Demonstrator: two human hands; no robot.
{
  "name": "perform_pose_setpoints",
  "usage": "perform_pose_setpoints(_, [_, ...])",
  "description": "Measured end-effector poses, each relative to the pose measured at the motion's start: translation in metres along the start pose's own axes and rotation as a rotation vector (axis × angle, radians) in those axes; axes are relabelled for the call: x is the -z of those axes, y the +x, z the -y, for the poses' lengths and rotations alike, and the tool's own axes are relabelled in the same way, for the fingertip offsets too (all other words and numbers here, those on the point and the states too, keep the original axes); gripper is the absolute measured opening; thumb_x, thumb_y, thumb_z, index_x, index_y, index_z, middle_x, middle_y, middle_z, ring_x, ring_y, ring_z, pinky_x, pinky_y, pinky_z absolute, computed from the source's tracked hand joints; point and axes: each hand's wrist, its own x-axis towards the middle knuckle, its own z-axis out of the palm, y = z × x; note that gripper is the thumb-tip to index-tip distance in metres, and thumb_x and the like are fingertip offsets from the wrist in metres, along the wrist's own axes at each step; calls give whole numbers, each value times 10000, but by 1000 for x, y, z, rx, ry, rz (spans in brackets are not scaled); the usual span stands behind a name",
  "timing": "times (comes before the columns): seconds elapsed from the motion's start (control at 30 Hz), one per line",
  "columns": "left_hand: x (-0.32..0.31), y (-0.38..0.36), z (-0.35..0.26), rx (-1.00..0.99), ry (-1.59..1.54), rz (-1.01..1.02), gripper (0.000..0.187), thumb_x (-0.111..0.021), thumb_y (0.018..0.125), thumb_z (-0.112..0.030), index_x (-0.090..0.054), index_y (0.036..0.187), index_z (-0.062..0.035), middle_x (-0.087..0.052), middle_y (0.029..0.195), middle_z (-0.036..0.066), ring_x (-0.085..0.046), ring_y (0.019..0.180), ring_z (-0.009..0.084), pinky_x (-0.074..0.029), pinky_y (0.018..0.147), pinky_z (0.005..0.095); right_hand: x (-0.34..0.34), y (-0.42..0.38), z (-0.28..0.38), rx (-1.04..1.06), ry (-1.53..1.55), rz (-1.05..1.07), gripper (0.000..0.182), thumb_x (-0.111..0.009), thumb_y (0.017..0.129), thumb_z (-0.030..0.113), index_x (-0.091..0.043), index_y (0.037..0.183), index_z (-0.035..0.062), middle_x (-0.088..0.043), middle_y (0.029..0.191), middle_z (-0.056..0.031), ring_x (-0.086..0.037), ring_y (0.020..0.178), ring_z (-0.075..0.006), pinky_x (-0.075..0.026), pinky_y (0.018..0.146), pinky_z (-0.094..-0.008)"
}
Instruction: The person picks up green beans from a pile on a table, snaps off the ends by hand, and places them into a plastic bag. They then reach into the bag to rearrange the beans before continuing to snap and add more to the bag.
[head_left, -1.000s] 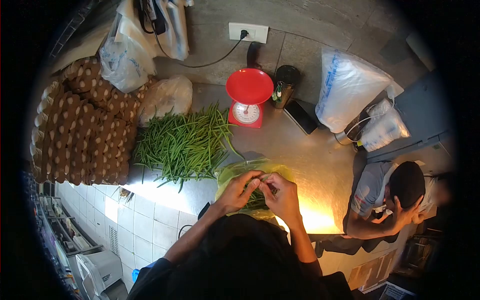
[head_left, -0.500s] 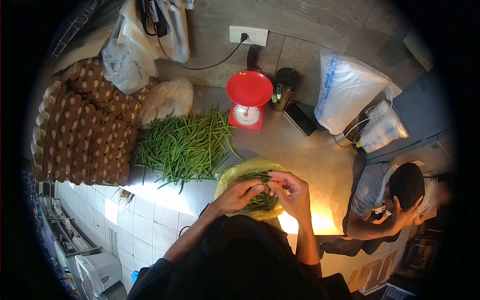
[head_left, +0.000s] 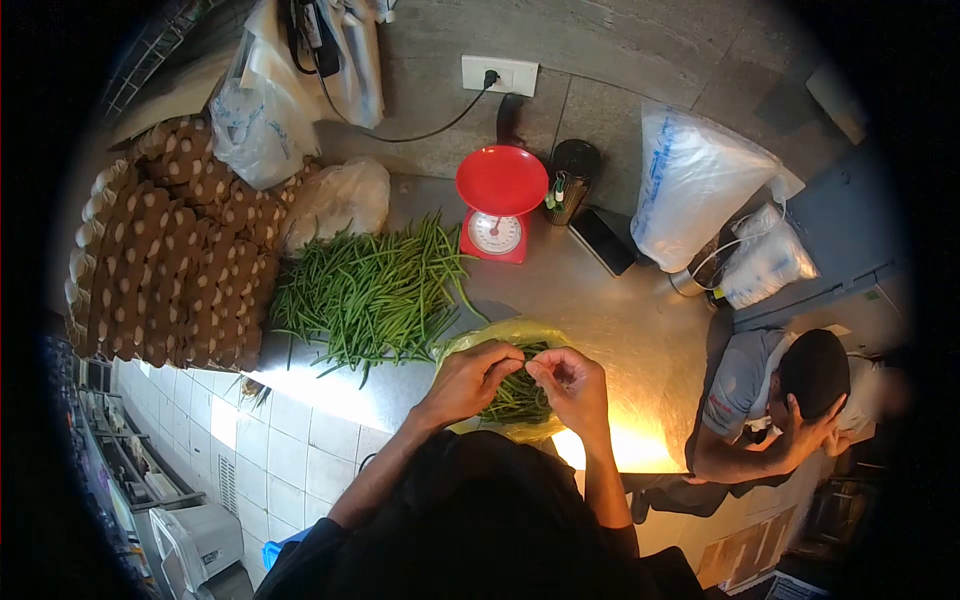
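My left hand (head_left: pixel 474 382) and my right hand (head_left: pixel 575 386) meet over a yellow plastic bag (head_left: pixel 467 343), with the fingertips of each pinched together. A green bean appears to run between the two pinches, though it is mostly hidden by the fingers. Inside the open bag lie cut green beans (head_left: pixel 518 400). To the left of the bag, a large pile of long green beans (head_left: pixel 370 290) is spread on the metal table (head_left: pixel 640 320).
Behind the bag stands a red scale (head_left: pixel 495 235). A phone (head_left: pixel 601 241) and a dark cup (head_left: pixel 572 170) are beside it. Stacked egg trays (head_left: pixel 175 260) fill the left. Plastic bags (head_left: pixel 690 190) hang at right. A seated person (head_left: pixel 745 400) leans near the table's right edge.
My hands have shifted slightly, and the fingertips have moved a little apart and to the left. The seated person stays in the same pose.
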Motion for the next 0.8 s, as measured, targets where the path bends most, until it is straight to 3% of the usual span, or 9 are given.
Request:
perform_pose_setpoints(0.23, [6,0,8,-30,-79,117,167,-639,987,-161,-657,1112,-52,-697,987,138,-657,816,323,-517,729,374,10,-3,4,-94,304,180,50,-683,957,45,-667,981,4,-622,808,-2,-563,689,-68,-463,630,-225])
perform_pose_setpoints(0.3, [6,-1,10,58,-280,246,188,-604,1022,-201,-651,1111,-43,-683,961,108,-637,845,219,-499,781,339,13,-1,2,-150,393,264,52,-664,969,45,-661,997,0,-619,830,-8,-565,704,-75,-467,649,-226])
perform_pose_setpoints(0.4, [8,0,7,140,-409,364,203,-589,1039,-208,-659,1068,-20,-679,964,46,-608,917,119,-493,840,312,14,0,-15,-202,723,388,75,-660,976,87,-651,1014,23,-579,761,-20,-523,599,-101,-442,568,-259])
perform_pose_setpoints(0.47, [9,2,9,130,-476,414,228,-576,1045,-238,-648,1070,-23,-667,957,56,-599,922,124,-481,849,312,15,-5,-33,-345,1082,526,110,-632,993,114,-622,1046,18,-544,730,-26,-482,560,-105,-418,532,-273])
perform_pose_setpoints(0.57, [15,5,12,121,-502,476,256,-563,1050,-270,-636,1068,-25,-655,939,66,-594,913,135,-474,851,313,12,-6,-45,-347,1136,609,84,-609,1002,90,-617,1073,45,-507,718,7,-482,586,-97,-419,544,-272])
perform_pose_setpoints(0.63, [23,8,12,118,-463,488,259,-564,1050,-271,-636,1062,-23,-656,929,68,-599,900,141,-479,845,315,7,-7,-23,-356,1010,534,74,-602,1003,80,-612,1064,40,-517,728,3,-489,595,-96,-429,552,-270])
perform_pose_setpoints(0.7, [34,7,12,168,-296,520,254,-570,1045,-262,-639,1053,-18,-658,912,68,-609,875,157,-490,835,321,0,-8,-3,-194,498,406,42,-584,997,48,-597,1035,36,-515,735,-3,-491,597,-100,-439,557,-270])
perform_pose_setpoints(0.77, [43,5,16,128,-329,537,227,-572,1041,-238,-651,1054,-26,-678,907,67,-634,864,171,-504,823,325,-2,-12,11,-239,503,415,25,-562,1007,48,-581,997,34,-504,740,-3,-490,598,-92,-440,562,-263])
perform_pose_setpoints(0.8, [51,5,19,142,-234,484,215,-572,1039,-225,-656,1057,-29,-690,916,70,-645,874,169,-508,824,321,0,-12,14,-285,779,519,57,-562,1017,79,-580,996,29,-505,744,0,-488,601,-84,-432,561,-257])
